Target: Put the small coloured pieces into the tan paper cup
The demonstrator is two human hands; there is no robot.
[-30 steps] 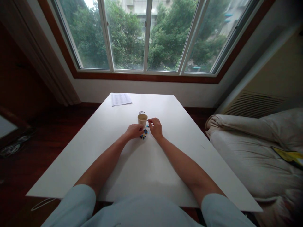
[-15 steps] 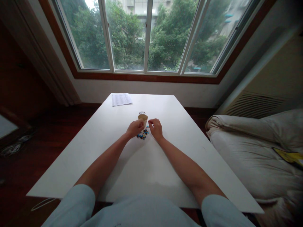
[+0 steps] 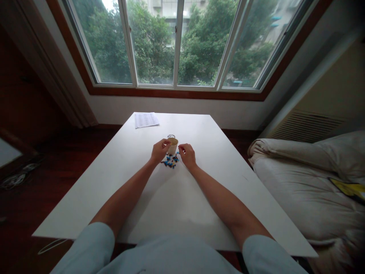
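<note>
A pale paper cup (image 3: 172, 149) stands upright on the white table, its mouth facing up. My left hand (image 3: 159, 151) is at the cup's left side, thumb and fingers pinched together by the rim. Whatever it pinches is too small to make out. To the right of the cup is my right hand (image 3: 187, 156), its fingers curled into a pinch; what they hold, if anything, is hidden. Small blue, dark and yellowish pieces (image 3: 170, 164), perhaps beads, lie scattered in front of the cup between my wrists.
Behind the cup lies a small ring-shaped item (image 3: 171, 136). Printed sheets of paper (image 3: 146, 120) rest at the far left of the white table (image 3: 182, 205). A sofa with a pale cover (image 3: 285, 182) stands on the right, and a window is ahead.
My left hand has moved left and slightly up, from in front of the cup to its left rim, uncovering more of the cup. My right hand stays almost still.
</note>
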